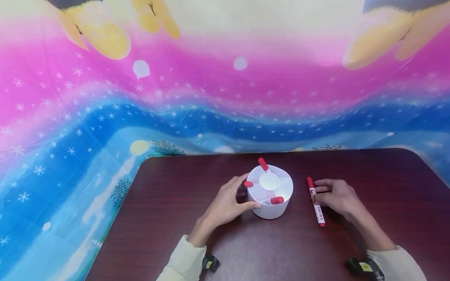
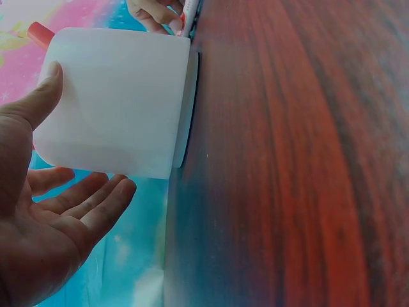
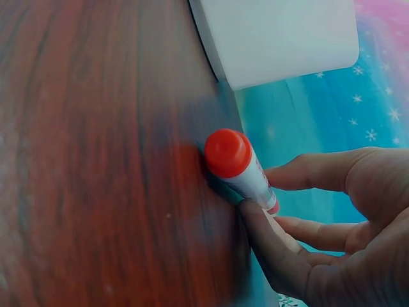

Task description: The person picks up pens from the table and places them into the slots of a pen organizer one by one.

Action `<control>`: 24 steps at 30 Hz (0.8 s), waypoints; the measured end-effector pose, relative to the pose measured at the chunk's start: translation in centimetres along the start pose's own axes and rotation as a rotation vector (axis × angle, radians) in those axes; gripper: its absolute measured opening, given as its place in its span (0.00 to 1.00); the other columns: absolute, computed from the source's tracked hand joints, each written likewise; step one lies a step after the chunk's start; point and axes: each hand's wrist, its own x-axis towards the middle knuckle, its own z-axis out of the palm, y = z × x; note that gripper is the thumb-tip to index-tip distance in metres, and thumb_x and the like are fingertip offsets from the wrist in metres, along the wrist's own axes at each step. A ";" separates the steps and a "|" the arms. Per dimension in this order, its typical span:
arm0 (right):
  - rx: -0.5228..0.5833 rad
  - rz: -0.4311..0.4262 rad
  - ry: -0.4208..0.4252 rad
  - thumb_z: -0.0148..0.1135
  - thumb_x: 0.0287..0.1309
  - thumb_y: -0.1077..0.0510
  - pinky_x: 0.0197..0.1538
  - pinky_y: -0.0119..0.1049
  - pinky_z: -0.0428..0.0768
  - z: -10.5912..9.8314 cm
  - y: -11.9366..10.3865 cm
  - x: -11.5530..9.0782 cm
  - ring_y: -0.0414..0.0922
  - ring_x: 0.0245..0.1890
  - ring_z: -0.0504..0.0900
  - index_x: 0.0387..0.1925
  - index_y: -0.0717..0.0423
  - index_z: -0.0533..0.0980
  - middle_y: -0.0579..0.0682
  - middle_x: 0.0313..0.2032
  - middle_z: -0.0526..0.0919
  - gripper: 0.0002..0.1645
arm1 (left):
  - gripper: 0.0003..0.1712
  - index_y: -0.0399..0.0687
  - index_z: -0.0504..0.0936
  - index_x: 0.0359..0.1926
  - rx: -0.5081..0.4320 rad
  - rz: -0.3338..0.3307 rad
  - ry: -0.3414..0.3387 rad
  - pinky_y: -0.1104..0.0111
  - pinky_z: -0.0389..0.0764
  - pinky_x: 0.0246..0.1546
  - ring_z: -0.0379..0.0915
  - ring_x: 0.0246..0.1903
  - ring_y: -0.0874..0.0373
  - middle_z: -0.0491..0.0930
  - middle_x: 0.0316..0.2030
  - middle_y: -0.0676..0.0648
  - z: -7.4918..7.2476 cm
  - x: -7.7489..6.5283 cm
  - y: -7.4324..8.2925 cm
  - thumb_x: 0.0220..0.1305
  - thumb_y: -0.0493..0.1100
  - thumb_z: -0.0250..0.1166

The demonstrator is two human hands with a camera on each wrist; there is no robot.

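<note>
A round white divided pen holder (image 1: 270, 210) stands on the table, with three red-capped markers slanting out of its compartments. My left hand (image 1: 226, 203) steadies the holder from its left, thumb at the front near the rim and fingers along the left and back. In the left wrist view, that thumb lies against the white wall (image 2: 115, 102). To the holder's right, a red-and-white marker (image 1: 318, 210) lies lengthwise on the table. My right hand (image 1: 339, 197) pinches it, the thumb on its barrel and the fingers near its capped end.
The dark reddish-brown wooden table (image 1: 158, 195) has rounded far corners. Right behind its far edge hangs a colourful cloth (image 1: 211, 86) with snowflakes on pink and blue. Black devices (image 1: 211, 263) are strapped at both wrists.
</note>
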 end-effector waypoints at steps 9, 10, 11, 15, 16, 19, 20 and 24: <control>0.055 -0.035 -0.034 0.70 0.64 0.67 0.44 0.38 0.92 -0.4 -0.2 -0.3 0.44 0.44 0.89 0.70 0.79 0.69 0.74 0.56 0.85 0.36 | 0.55 0.61 0.65 0.82 0.000 0.003 0.001 0.63 0.88 0.60 0.83 0.61 0.54 0.78 0.65 0.51 0.0 0.0 0.0 0.59 0.62 0.81; 0.060 -0.035 -0.039 0.69 0.64 0.67 0.44 0.38 0.92 -0.4 -0.2 -0.3 0.44 0.45 0.89 0.70 0.79 0.69 0.75 0.56 0.85 0.36 | 0.55 0.62 0.65 0.82 0.000 0.002 0.000 0.63 0.88 0.60 0.83 0.62 0.54 0.78 0.65 0.51 0.0 0.0 0.1 0.59 0.62 0.81; 0.063 -0.033 -0.043 0.69 0.64 0.67 0.44 0.38 0.92 -0.4 -0.3 -0.4 0.44 0.45 0.89 0.70 0.79 0.68 0.75 0.57 0.84 0.36 | 0.55 0.62 0.65 0.82 -0.001 0.002 -0.001 0.63 0.88 0.60 0.83 0.62 0.54 0.78 0.65 0.51 0.0 0.0 0.1 0.59 0.62 0.81; 0.068 -0.029 -0.055 0.69 0.65 0.67 0.44 0.37 0.92 -0.5 -0.4 -0.5 0.44 0.44 0.88 0.71 0.78 0.68 0.75 0.58 0.83 0.37 | 0.55 0.62 0.65 0.82 -0.003 -0.003 -0.002 0.62 0.89 0.59 0.83 0.62 0.53 0.78 0.66 0.51 0.0 -0.1 0.1 0.59 0.62 0.81; 0.072 -0.030 -0.057 0.69 0.65 0.67 0.44 0.37 0.92 -0.5 -0.4 -0.5 0.44 0.44 0.87 0.71 0.78 0.68 0.75 0.59 0.82 0.37 | 0.55 0.62 0.64 0.82 -0.007 -0.004 -0.003 0.61 0.89 0.59 0.83 0.62 0.53 0.78 0.66 0.50 0.0 -0.1 0.1 0.59 0.62 0.81; 0.082 -0.031 -0.065 0.69 0.66 0.67 0.45 0.38 0.92 -0.6 -0.5 -0.5 0.44 0.45 0.88 0.72 0.78 0.67 0.76 0.61 0.81 0.37 | 0.55 0.61 0.65 0.82 -0.011 -0.001 -0.001 0.59 0.88 0.61 0.83 0.62 0.52 0.77 0.67 0.51 0.0 -0.1 0.1 0.59 0.62 0.81; 0.082 -0.031 -0.068 0.69 0.66 0.67 0.45 0.37 0.92 -0.6 -0.5 -0.5 0.44 0.46 0.88 0.72 0.77 0.67 0.76 0.62 0.80 0.38 | 0.55 0.61 0.65 0.82 -0.012 0.001 0.000 0.58 0.88 0.61 0.83 0.62 0.52 0.77 0.67 0.50 0.0 -0.1 0.1 0.59 0.62 0.82; 0.103 -0.035 -0.088 0.68 0.67 0.67 0.46 0.37 0.91 -0.8 -0.6 -0.6 0.43 0.48 0.89 0.73 0.78 0.65 0.77 0.63 0.79 0.38 | 0.55 0.61 0.65 0.82 -0.012 0.006 0.002 0.56 0.87 0.63 0.83 0.61 0.53 0.77 0.67 0.51 -0.1 -0.1 0.1 0.58 0.61 0.82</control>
